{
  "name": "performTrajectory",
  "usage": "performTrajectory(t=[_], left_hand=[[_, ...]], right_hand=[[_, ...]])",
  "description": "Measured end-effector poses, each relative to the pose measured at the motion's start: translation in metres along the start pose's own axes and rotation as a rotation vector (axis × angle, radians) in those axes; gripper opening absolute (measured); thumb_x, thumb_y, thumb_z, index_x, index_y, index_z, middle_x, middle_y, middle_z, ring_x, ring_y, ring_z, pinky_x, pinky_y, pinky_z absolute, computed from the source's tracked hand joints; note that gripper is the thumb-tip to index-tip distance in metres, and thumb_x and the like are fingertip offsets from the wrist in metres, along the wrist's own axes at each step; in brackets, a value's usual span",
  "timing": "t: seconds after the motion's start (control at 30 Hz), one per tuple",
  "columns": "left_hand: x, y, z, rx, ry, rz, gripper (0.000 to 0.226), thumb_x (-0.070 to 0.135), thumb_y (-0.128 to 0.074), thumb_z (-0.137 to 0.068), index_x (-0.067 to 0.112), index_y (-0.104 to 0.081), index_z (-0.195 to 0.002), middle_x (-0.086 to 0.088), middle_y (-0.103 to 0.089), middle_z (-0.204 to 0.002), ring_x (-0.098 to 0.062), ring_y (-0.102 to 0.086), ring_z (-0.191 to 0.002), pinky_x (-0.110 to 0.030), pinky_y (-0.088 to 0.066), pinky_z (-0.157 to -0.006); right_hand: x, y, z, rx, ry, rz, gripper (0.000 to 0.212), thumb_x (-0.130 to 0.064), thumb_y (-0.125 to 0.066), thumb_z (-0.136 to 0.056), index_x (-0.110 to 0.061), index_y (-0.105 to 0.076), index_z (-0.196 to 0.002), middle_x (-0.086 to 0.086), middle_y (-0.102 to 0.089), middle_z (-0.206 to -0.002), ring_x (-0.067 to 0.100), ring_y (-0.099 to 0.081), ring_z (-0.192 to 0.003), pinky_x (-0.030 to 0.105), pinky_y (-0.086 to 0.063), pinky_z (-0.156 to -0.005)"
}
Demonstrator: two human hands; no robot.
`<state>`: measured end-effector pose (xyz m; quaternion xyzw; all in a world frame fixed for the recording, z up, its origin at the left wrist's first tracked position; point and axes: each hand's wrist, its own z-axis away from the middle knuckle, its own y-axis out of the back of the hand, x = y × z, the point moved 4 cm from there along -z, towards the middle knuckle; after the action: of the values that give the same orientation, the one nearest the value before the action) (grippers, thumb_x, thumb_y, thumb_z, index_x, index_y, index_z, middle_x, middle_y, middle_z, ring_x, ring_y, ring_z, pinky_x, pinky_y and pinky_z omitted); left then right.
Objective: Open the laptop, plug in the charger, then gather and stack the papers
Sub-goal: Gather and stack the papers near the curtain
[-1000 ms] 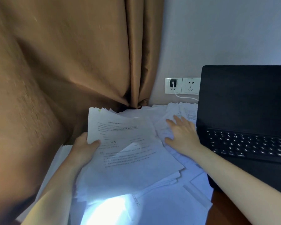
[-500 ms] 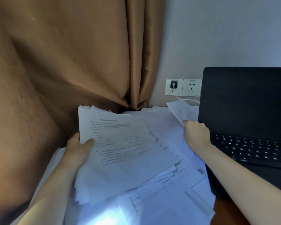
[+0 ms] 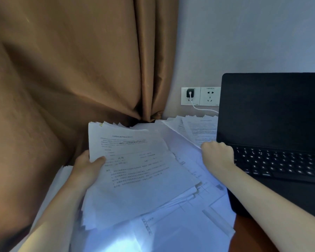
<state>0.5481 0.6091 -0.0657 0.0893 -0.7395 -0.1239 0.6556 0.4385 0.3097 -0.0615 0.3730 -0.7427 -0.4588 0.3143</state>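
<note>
My left hand (image 3: 88, 167) grips the left edge of a thick bundle of printed papers (image 3: 135, 170), held tilted above more loose sheets (image 3: 171, 230) that cover the desk. My right hand (image 3: 216, 154) is closed on the lower corner of a few sheets (image 3: 198, 130) lifted beside the laptop. The black laptop (image 3: 273, 115) stands open at the right, its screen dark and its keyboard (image 3: 284, 164) lit. A black charger plug (image 3: 190, 93) sits in the wall socket (image 3: 200, 96), and its white cable (image 3: 204, 109) runs behind the laptop.
A brown curtain (image 3: 71, 70) hangs at the left and back, close to the papers. A grey wall (image 3: 244, 33) rises behind the desk. A strip of brown desk top (image 3: 247, 239) shows at the lower right by my forearm.
My right hand went from lying flat on the loose sheets to closing on a few and lifting them beside the laptop. The bundle in my left hand shifted slightly left.
</note>
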Motion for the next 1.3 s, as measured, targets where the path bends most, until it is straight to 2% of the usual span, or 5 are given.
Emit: performTrajectory(t=[0.43, 0.83, 0.97, 1.1, 1.3], left_hand=[[-0.002, -0.001, 0.000, -0.078, 0.032, -0.021, 0.028, 0.006, -0.052, -0.095, 0.004, -0.057, -0.122, -0.013, -0.061, -0.117, -0.023, -0.056, -0.094, -0.030, -0.042, -0.082], [0.000, 0.000, 0.003, -0.027, 0.347, 0.267, 0.054, 0.055, -0.036, -0.095, 0.011, -0.063, -0.109, -0.010, -0.065, -0.109, -0.030, -0.061, -0.100, -0.039, -0.046, -0.091], [-0.003, 0.003, 0.004, -0.132, 0.262, 0.102, 0.028, 0.026, -0.053, -0.095, 0.003, -0.066, -0.103, -0.012, -0.070, -0.097, -0.031, -0.066, -0.086, -0.036, -0.052, -0.074], [-0.001, 0.000, 0.009, -0.175, 0.115, -0.015, 0.018, 0.007, -0.051, -0.095, 0.008, -0.063, -0.108, -0.009, -0.065, -0.100, -0.025, -0.062, -0.085, -0.028, -0.047, -0.069], [0.007, -0.005, 0.009, -0.137, -0.031, -0.126, 0.016, 0.004, -0.047, -0.096, 0.013, -0.053, -0.108, -0.004, -0.055, -0.102, -0.019, -0.052, -0.093, -0.028, -0.040, -0.080]], right_hand=[[-0.034, 0.042, 0.018, 0.462, 0.410, -0.198, 0.047, 0.017, -0.076, -0.027, -0.013, -0.046, -0.045, -0.002, -0.033, -0.034, 0.014, -0.018, -0.033, 0.009, 0.002, -0.047], [-0.091, 0.058, 0.058, -0.050, 0.925, -0.252, 0.011, -0.022, -0.057, -0.081, -0.018, -0.062, -0.072, 0.003, -0.041, -0.053, 0.016, -0.030, -0.049, 0.026, -0.028, -0.049], [-0.082, 0.045, 0.050, -0.533, 0.728, -0.650, 0.062, -0.072, -0.042, -0.079, -0.013, -0.061, -0.078, 0.003, -0.061, -0.075, 0.018, -0.054, -0.073, 0.038, -0.045, -0.073], [-0.061, 0.018, 0.023, -0.181, 0.557, -0.616, 0.050, -0.063, -0.033, -0.084, -0.021, -0.051, -0.064, -0.006, -0.049, -0.069, 0.015, -0.049, -0.076, 0.036, -0.042, -0.071], [-0.015, -0.015, -0.004, -0.269, 0.072, -0.527, 0.054, -0.047, -0.051, -0.092, -0.018, -0.040, -0.136, 0.005, -0.049, -0.133, 0.027, -0.044, -0.121, 0.037, -0.042, -0.097]])
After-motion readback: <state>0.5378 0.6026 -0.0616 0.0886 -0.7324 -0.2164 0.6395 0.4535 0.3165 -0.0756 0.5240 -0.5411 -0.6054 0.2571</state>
